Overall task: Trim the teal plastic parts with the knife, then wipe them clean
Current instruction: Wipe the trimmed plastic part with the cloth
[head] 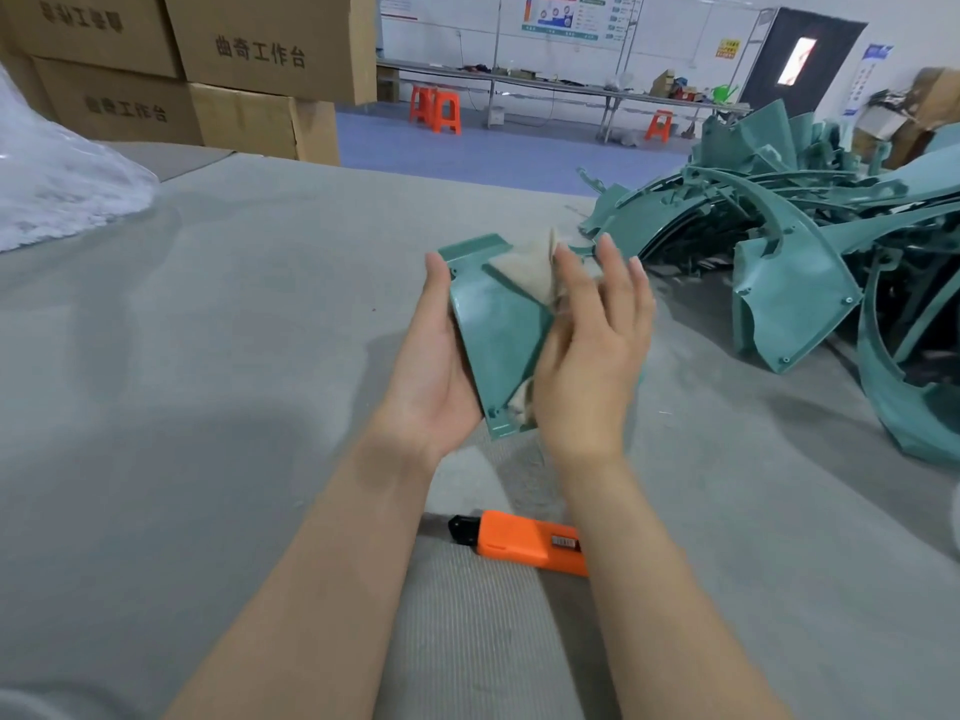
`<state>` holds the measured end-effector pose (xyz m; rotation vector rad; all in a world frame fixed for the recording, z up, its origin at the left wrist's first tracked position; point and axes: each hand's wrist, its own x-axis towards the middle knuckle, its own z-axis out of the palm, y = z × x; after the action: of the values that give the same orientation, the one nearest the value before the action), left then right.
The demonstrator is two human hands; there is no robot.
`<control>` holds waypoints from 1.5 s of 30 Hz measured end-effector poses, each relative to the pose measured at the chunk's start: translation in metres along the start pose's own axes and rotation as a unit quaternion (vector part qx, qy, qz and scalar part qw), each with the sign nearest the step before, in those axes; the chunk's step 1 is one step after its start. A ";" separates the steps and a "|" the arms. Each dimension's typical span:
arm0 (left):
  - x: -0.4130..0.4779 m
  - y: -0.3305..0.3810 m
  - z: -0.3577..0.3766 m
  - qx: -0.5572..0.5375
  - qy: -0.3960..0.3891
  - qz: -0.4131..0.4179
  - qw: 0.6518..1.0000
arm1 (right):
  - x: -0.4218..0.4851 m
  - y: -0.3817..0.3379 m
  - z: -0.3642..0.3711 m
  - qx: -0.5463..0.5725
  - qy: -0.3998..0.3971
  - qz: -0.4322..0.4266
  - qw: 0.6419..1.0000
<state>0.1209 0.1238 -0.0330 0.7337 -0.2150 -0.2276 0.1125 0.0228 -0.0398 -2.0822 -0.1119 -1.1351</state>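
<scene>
Far left, a heap of clear plastic film [57, 184] is seen on the grey bench [208, 356], with stacked cardboard boxes [249, 54] behind it. Moving in, the left hand [431, 366] is clamped on the left edge of the teal part [498, 335], thumb laid along the rim, fingers hidden behind. The part is held up above the bench, at centre.

It is a wedge-shaped moulded panel, glossy, with a raised flange at the top and small screw holes at the corners. A beige cloth [524, 275] is pressed against its face by the right hand [592, 350], fingers straight and spread. The panel is judged light and stiff but slick, so it is best gripped by its edges.

Below the 2 hands, the orange utility knife [519, 543] is seen lying on the bench, touched by neither. At right, a tangled pile of teal parts [789, 262] is heaped.
</scene>
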 end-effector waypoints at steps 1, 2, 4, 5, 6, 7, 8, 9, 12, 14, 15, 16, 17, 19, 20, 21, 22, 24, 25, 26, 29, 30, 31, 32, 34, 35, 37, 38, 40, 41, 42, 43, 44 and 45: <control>0.001 -0.001 0.001 0.004 0.000 0.002 1.000 | 0.000 0.000 0.000 0.025 0.019 -0.005 0.999; 0.001 -0.002 0.002 0.005 0.002 0.004 1.000 | -0.002 -0.002 0.002 0.048 0.022 -0.012 0.999; 0.001 -0.002 0.001 -0.011 0.014 0.007 1.000 | -0.007 -0.012 0.010 0.082 -0.008 -0.046 0.996; 0.001 -0.002 0.000 -0.030 0.021 0.009 0.999 | -0.010 -0.018 0.014 0.085 -0.029 -0.074 0.993; 0.002 -0.001 -0.002 -0.049 0.028 0.014 0.998 | -0.013 -0.023 0.017 0.083 -0.055 -0.101 0.990; 0.002 0.001 -0.005 -0.062 0.039 0.017 0.997 | -0.015 -0.027 0.019 0.078 -0.080 -0.117 0.987; 0.002 0.001 -0.007 -0.069 0.049 0.020 0.996 | -0.015 -0.028 0.019 0.074 -0.097 -0.124 0.985; 0.001 0.002 -0.009 -0.073 0.054 0.021 0.996 | -0.015 -0.028 0.019 0.069 -0.104 -0.129 0.984; 0.004 0.000 -0.007 -0.057 0.045 0.007 0.997 | -0.014 -0.022 0.014 0.011 -0.090 -0.109 0.990; 0.004 -0.003 -0.004 -0.022 0.041 -0.010 0.999 | -0.010 -0.017 0.013 -0.048 -0.072 -0.054 0.995; 0.004 -0.004 -0.003 -0.010 0.040 -0.017 0.999 | -0.008 -0.015 0.014 -0.069 -0.070 -0.027 0.995; 0.004 -0.006 -0.002 -0.002 0.039 -0.019 0.999 | -0.007 -0.014 0.014 -0.082 -0.071 -0.010 0.994; 0.004 -0.007 -0.002 0.001 0.040 -0.019 0.999 | -0.006 -0.013 0.014 -0.087 -0.070 -0.006 0.994; 0.004 -0.008 -0.001 -0.011 0.041 -0.014 0.999 | -0.006 -0.018 0.016 -0.072 -0.063 -0.022 0.995; 0.004 -0.009 -0.002 -0.024 0.038 -0.014 0.999 | -0.007 -0.023 0.018 -0.056 -0.061 -0.040 0.996; 0.004 -0.009 -0.003 -0.038 0.039 -0.012 0.998 | -0.009 -0.027 0.020 -0.042 -0.066 -0.059 0.995; 0.004 -0.009 -0.005 -0.046 0.042 -0.007 0.998 | -0.011 -0.031 0.022 -0.029 -0.074 -0.074 0.994; 0.005 -0.009 -0.009 -0.043 0.045 0.005 0.998 | -0.011 -0.030 0.021 -0.011 -0.101 -0.082 0.991; 0.005 -0.007 -0.011 -0.035 0.054 0.009 0.998 | -0.011 -0.027 0.018 -0.005 -0.119 -0.087 0.989; 0.006 -0.004 -0.013 -0.028 0.066 0.015 0.997 | -0.013 -0.023 0.016 -0.002 -0.140 -0.100 0.985; 0.007 0.006 -0.021 -0.033 0.103 0.053 0.993 | -0.019 -0.019 0.014 0.009 -0.209 -0.146 0.967; 0.007 0.009 -0.024 -0.042 0.110 0.073 0.990 | -0.021 -0.020 0.016 0.010 -0.222 -0.149 0.963; 0.007 0.011 -0.025 -0.056 0.111 0.089 0.988 | -0.023 -0.022 0.020 0.005 -0.228 -0.145 0.963; 0.006 0.012 -0.026 -0.073 0.111 0.099 0.986 | -0.023 -0.023 0.022 -0.006 -0.226 -0.137 0.964; 0.005 0.013 -0.026 -0.099 0.120 0.112 0.981 | -0.019 -0.017 0.025 -0.037 -0.205 -0.105 0.972; 0.005 0.014 -0.026 -0.102 0.130 0.119 0.979 | -0.016 -0.010 0.023 -0.051 -0.190 -0.080 0.977; 0.005 0.014 -0.026 -0.090 0.147 0.121 0.978 | -0.010 0.008 0.018 -0.066 -0.163 -0.011 0.984; 0.006 0.013 -0.025 -0.078 0.152 0.114 0.979 | -0.007 0.015 0.015 -0.056 -0.155 0.022 0.986; 0.006 0.011 -0.024 -0.053 0.156 0.095 0.982 | -0.005 0.023 0.013 -0.012 -0.139 0.058 0.988; 0.006 0.011 -0.025 -0.047 0.158 0.089 0.982 | -0.005 0.024 0.013 0.008 -0.132 0.065 0.989; 0.006 0.011 -0.026 -0.043 0.158 0.087 0.983 | -0.005 0.025 0.014 0.026 -0.128 0.071 0.989; 0.006 0.012 -0.028 -0.040 0.157 0.090 0.983 | -0.004 0.024 0.014 0.044 -0.129 0.077 0.988; 0.005 0.015 -0.030 -0.037 0.156 0.093 0.983 | -0.004 0.023 0.015 0.066 -0.134 0.084 0.985; 0.004 0.018 -0.032 -0.035 0.161 0.097 0.982 | -0.003 0.021 0.015 0.091 -0.141 0.094 0.981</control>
<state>0.1360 0.1556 -0.0436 0.6640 0.0298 0.0695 0.1299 0.0182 -0.0594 -2.0302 -0.1463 -0.6869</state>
